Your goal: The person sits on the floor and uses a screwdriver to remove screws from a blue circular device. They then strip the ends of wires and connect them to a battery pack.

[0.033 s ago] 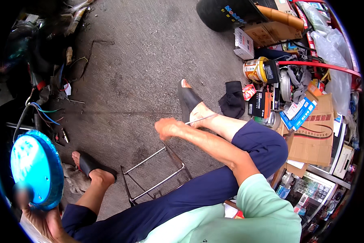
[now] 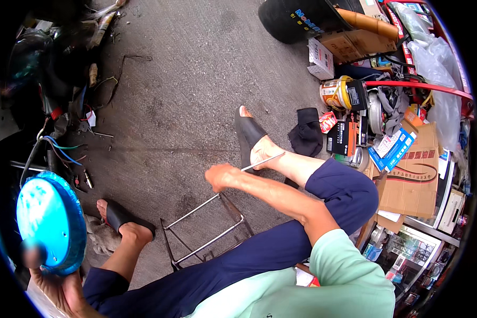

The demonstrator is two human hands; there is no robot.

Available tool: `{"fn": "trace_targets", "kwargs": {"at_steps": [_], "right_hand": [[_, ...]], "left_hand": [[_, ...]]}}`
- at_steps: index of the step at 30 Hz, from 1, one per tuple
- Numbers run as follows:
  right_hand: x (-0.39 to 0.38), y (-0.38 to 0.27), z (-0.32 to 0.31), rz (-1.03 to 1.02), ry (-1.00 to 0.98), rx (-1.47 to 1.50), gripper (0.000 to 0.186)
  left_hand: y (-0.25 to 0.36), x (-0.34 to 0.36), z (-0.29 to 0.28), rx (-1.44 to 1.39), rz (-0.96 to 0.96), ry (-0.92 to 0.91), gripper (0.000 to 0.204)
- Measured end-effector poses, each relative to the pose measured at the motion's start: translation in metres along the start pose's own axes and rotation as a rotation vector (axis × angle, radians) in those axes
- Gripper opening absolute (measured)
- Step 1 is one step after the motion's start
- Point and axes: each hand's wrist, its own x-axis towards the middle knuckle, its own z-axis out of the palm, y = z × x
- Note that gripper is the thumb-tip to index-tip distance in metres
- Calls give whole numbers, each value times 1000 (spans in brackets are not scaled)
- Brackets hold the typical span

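Observation:
At the lower left my left hand [image 2: 63, 294] is closed on the edge of a bright blue round disc [image 2: 45, 222] with a ruffled rim. The thumb area is blurred, and the underside of the disc is hidden. My right hand [image 2: 221, 177], in the middle of the view, is a fist around a thin metal rod [image 2: 262, 161]. The rod sticks out to the right, passing over my bare lower leg; its other end is hidden in the fist. Just below that hand stands a metal frame [image 2: 209, 241] with thin bars, between my feet.
Motorcycle-like parts with loose coloured wires [image 2: 63, 151] are at the left. On the right lie a black bucket [image 2: 289, 21], a yellow-white tub [image 2: 335, 94], a black cloth [image 2: 306, 132], cardboard [image 2: 408, 193] and a glass case [image 2: 413, 246]. Grey concrete [image 2: 185, 79] stretches ahead.
My right fist has come slightly toward me, and the rod slants a little more steeply. The left hand keeps its hold on the blue disc; the whole view has shifted slightly.

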Motion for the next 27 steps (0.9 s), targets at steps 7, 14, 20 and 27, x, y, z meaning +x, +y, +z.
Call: {"fn": "trace_targets", "kwargs": {"at_steps": [7,14,20,27], "right_hand": [[23,-28,39,3,74,-210,28],[64,-49,10,103,617,-77,59],[71,-78,6,151,688,-91,77],[106,-71,30,192,568,-97,79]], "left_hand": [[14,0,-15,-12,53,-94,52],[29,-25,10,-92,205,-4,59],[25,-24,7,-75,218,36,54],[28,-23,-7,-88,252,74,35]]}}
